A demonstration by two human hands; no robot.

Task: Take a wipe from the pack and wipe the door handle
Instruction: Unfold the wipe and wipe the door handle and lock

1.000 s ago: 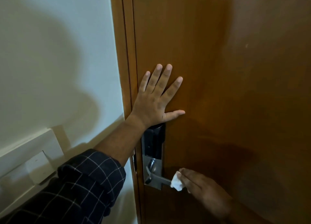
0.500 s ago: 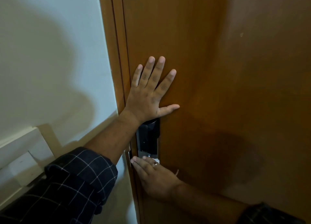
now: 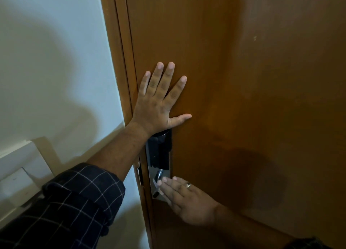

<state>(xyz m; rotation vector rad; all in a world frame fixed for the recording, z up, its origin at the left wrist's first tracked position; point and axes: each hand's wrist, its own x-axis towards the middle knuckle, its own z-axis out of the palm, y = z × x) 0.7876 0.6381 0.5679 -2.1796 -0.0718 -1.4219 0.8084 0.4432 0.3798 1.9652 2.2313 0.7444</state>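
Note:
A silver lock plate with a black panel [image 3: 159, 151] is set in the brown wooden door [image 3: 243, 80], with the metal door handle [image 3: 159, 174] at its lower end. My left hand [image 3: 159, 102] lies flat on the door just above the lock, fingers spread and holding nothing. My right hand [image 3: 185, 198], which wears a ring, covers the handle's lever with its fingers stretched leftward. The wipe is under that hand; only a pale sliver [image 3: 155, 182] shows at the fingertips. The pack is out of sight.
The wooden door frame [image 3: 119, 61] runs along the door's left edge, with a pale wall [image 3: 56, 61] beyond it. A white switch panel [image 3: 18, 174] sits low on that wall.
One second ago my right hand held the white wipe at the lever's outer end. It has slid left along the handle, and the wipe is now hidden beneath it. My left hand stays put.

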